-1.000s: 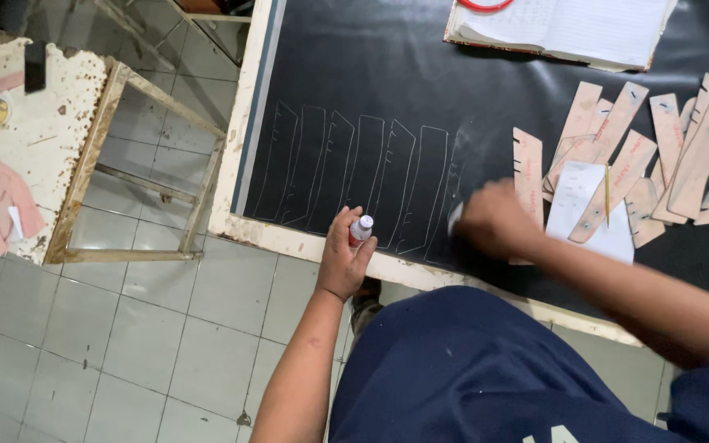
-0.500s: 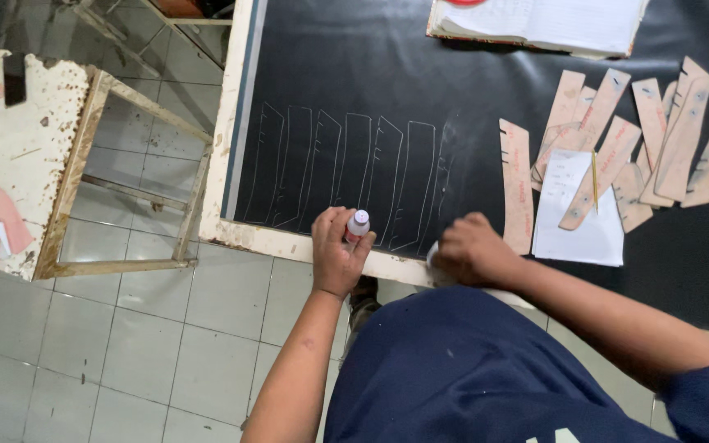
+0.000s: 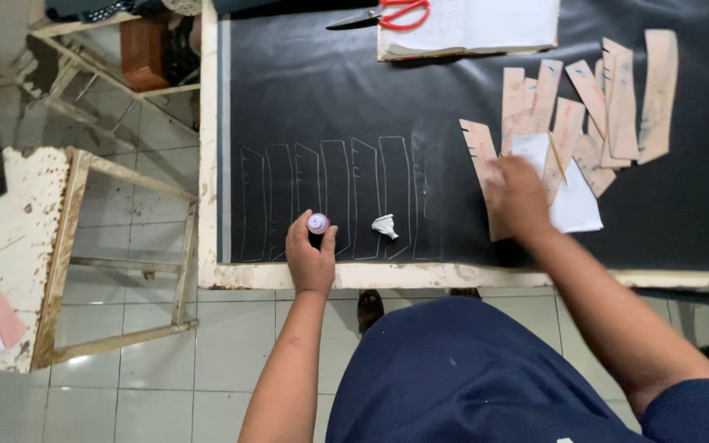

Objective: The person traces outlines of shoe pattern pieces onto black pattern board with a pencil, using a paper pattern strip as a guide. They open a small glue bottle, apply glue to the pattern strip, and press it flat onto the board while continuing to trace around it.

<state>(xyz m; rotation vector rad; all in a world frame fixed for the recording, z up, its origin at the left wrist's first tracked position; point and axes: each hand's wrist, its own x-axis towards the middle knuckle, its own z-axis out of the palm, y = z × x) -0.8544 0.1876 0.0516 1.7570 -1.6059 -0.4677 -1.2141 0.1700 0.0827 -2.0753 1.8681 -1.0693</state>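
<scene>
My left hand (image 3: 309,256) grips a small bottle with a white cap (image 3: 318,223) at the near edge of a black sheet (image 3: 330,98) spread over the table. Several tall chalk outlines (image 3: 330,201) are drawn on the sheet just beyond it. A small crumpled white wad (image 3: 385,226) lies on the sheet to the right of the bottle. My right hand (image 3: 517,197) rests flat on a long tan cardboard strip (image 3: 481,151), next to a white paper (image 3: 576,201) and a pile of similar strips (image 3: 609,98). A pencil (image 3: 557,157) lies on that paper.
Red-handled scissors (image 3: 391,14) lie on an open notebook (image 3: 478,25) at the far edge. The table has a pale wooden rim (image 3: 207,164). A worn white wooden stool (image 3: 18,246) stands on the tiled floor (image 3: 125,385) to the left.
My right hand left the white wad on the sheet and moved up and right onto the cardboard strip. My left hand kept the bottle in place. The view shifted.
</scene>
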